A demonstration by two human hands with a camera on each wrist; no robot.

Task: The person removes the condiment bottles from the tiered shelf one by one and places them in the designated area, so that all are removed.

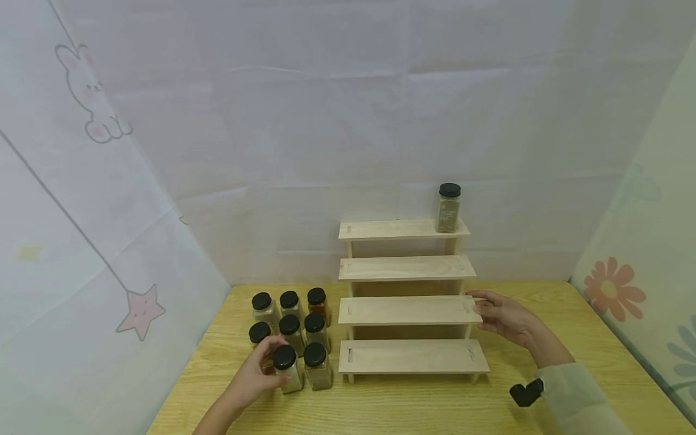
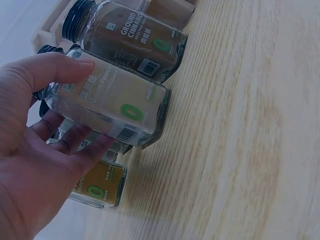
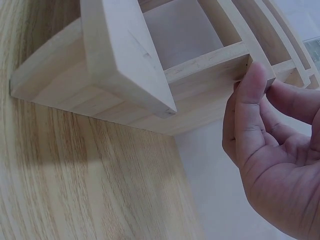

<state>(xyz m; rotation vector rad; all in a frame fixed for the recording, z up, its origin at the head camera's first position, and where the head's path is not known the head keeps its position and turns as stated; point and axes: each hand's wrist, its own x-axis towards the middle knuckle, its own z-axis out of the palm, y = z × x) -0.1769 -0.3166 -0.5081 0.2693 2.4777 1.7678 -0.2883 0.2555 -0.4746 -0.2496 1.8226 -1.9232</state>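
Note:
My left hand (image 1: 252, 376) holds a glass spice jar (image 1: 291, 377) with a black lid, thumb on one side and fingers on the other. In the left wrist view, the label on this onion powder jar (image 2: 117, 100) shows, and a ground cinnamon jar (image 2: 142, 40) stands right beside it. My right hand (image 1: 505, 319) pinches the right end of a step on a pale wooden tiered rack (image 1: 408, 310). From the right wrist, the thumb and fingertips (image 3: 254, 77) show at the corner of that board.
Several black-lidded spice jars (image 1: 315, 323) stand grouped left of the rack on the wooden table (image 1: 380, 411). One jar (image 1: 448, 211) stands at the right of the top step. A white cloth (image 1: 326, 121) hangs behind; printed cloths flank both sides.

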